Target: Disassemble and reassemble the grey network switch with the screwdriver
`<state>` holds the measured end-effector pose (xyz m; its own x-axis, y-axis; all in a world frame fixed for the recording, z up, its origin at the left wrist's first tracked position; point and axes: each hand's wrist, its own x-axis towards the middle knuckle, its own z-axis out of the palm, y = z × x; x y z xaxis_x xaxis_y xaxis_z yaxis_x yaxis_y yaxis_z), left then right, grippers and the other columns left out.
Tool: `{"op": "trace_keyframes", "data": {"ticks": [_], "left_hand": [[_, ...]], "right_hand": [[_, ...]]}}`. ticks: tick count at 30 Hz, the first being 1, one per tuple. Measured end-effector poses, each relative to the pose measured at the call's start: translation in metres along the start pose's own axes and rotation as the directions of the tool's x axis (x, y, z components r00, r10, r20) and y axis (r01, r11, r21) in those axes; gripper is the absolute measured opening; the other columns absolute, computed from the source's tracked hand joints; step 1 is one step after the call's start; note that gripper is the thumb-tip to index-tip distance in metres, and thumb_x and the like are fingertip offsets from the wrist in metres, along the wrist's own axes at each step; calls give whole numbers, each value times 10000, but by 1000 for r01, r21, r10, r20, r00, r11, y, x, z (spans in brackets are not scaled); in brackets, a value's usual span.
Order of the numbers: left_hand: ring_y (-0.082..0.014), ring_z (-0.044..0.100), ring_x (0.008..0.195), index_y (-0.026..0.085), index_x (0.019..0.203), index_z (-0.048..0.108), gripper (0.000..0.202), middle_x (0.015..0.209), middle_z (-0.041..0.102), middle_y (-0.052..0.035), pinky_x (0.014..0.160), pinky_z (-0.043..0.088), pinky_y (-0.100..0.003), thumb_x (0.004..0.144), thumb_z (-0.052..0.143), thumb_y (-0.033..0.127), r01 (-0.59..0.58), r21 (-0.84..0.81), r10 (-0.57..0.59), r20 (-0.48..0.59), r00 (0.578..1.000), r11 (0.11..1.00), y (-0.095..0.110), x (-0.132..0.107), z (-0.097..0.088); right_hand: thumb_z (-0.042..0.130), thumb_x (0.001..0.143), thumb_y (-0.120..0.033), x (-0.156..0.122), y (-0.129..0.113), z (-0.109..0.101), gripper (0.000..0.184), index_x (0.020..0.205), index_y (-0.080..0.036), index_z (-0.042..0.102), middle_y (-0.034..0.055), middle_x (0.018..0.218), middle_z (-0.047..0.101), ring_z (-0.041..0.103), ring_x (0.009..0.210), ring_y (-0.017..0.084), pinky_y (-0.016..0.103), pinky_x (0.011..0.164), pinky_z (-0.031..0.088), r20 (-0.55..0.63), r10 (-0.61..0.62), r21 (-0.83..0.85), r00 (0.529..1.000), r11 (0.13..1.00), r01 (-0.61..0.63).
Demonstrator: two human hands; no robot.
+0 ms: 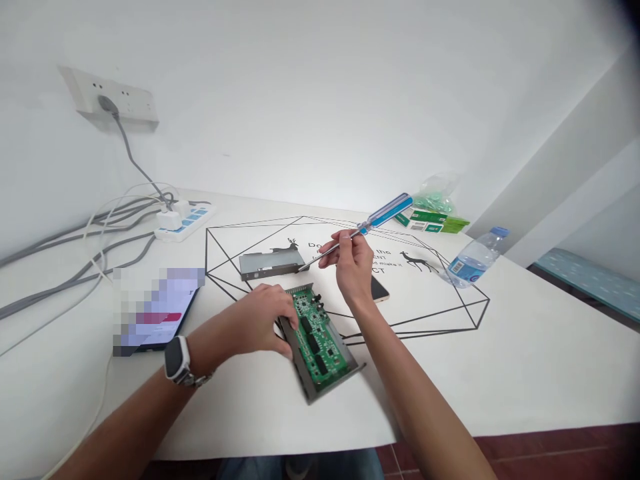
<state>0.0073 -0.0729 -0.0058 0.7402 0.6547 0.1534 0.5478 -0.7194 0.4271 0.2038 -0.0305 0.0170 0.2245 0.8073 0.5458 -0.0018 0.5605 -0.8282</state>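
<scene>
Grey cable ran from a plug in a white wall socket (107, 97) down to a blue-and-white power strip (185, 223), its slack lying along the wall, well behind the work, as I watched from my remote post. On the white printed desk (525, 373), a smartphone (155, 310) with an obscured screen lay beside the left hand (260, 320), its wrist wearing a smartwatch (177, 360). That hand curved palm-down over the edge of a green circuit board (317, 337), apparently pinning the board and its grey metal chassis (325, 387) to the desk. A grey metal casing (270, 265) sat apart on the far side of the hand, its right end just beside the tip of a blue-handled screwdriver (385, 213). The right hand (353, 263) held the shaft in a narrow, pen-like pinch, a grip I judged suited to fine control of the tip. A second smartphone (379, 290) lay just beneath that hand. Farther right, green packets (433, 220), a clear plastic bag (435, 193) and a water bottle (473, 259) stood toward the desk's far edge, seemingly kept clear of both hands.
</scene>
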Motion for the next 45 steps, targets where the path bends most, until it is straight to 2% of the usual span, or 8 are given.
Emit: {"op": "trace_keyframes", "data": {"ticks": [5, 9, 15, 19, 23, 28, 37, 45], "left_hand": [[-248, 618, 730, 197, 727, 629, 407, 675, 643, -34, 745, 399, -365, 772, 728, 590, -55, 198, 50, 28, 998, 979, 38, 13, 33], [-237, 601, 634, 204, 1207, 535, 465, 701, 635, -5, 573, 328, -303, 850, 669, 470, 108, 100, -104, -44, 994, 989, 54, 16, 42], [-174, 579, 620, 238, 1135, 547, 276, 693, 622, 29, 612, 417, -291, 1021, 404, 444, 112, -227, -129, -63, 990, 967, 27, 18, 24], [-234, 606, 1092, 211, 1115, 634, 237, 1227, 631, -90, 936, 467, -363, 1009, 434, 280, -44, -56, 38, -112, 993, 997, 10, 28, 18], [-275, 566, 1212, 167, 1325, 565, 355, 1300, 615, -130, 1020, 440, -409, 1007, 466, 292, -108, 66, 112, -54, 992, 992, 14, 47, 13], [-243, 678, 916, 188, 1036, 738, 318, 999, 739, -76, 798, 488, -331, 939, 600, 458, -146, 39, 143, 68, 987, 989, 23, 80, 19], [-208, 640, 738, 194, 764, 717, 351, 772, 721, -36, 623, 360, -289, 868, 676, 527, -49, 142, 58, -58, 997, 989, 1, 83, 20], [-227, 636, 714, 239, 1050, 711, 251, 847, 711, -47, 599, 356, -300, 910, 549, 370, 227, 174, -213, -98, 972, 958, -28, 57, 0]], "right_hand": [[526, 971, -499, 4, 0, -4, 304, 911, -200, 537, -9, 677, 689, 591, 444, 104, 246, 464, 501, -37, -4, 2, 999, 1000, 4], [520, 971, -508, 4, -3, -5, 315, 900, -201, 542, -14, 661, 676, 586, 433, 104, 247, 455, 498, -50, -18, -20, 999, 1000, 17], [508, 980, -493, 6, -9, -10, 306, 903, -204, 575, -22, 626, 646, 561, 398, 95, 235, 414, 440, -88, -70, -115, 994, 992, 60], [517, 976, -476, 10, -15, -17, 291, 882, -209, 586, -40, 569, 599, 504, 353, 90, 237, 374, 390, -164, -139, -157, 977, 981, 113], [517, 980, -457, 12, -18, -23, 284, 871, -209, 603, -55, 523, 545, 469, 367, 87, 233, 387, 357, -200, -204, -209, 958, 964, 162], [521, 981, -417, 11, -15, -23, 262, 859, -205, 617, -64, 483, 506, 476, 413, 99, 244, 451, 395, -153, -273, -269, 950, 936, 225], [489, 999, -405, 9, -14, -23, 265, 897, -204, 630, -52, 526, 547, 483, 416, 98, 249, 459, 402, -114, -294, -326, 949, 913, 243], [494, 987, -484, -2, 7, -9, 323, 998, -193, 634, -21, 578, 607, 560, 486, 120, 242, 505, 431, 146, -105, -346, 984, 926, 150]]}}
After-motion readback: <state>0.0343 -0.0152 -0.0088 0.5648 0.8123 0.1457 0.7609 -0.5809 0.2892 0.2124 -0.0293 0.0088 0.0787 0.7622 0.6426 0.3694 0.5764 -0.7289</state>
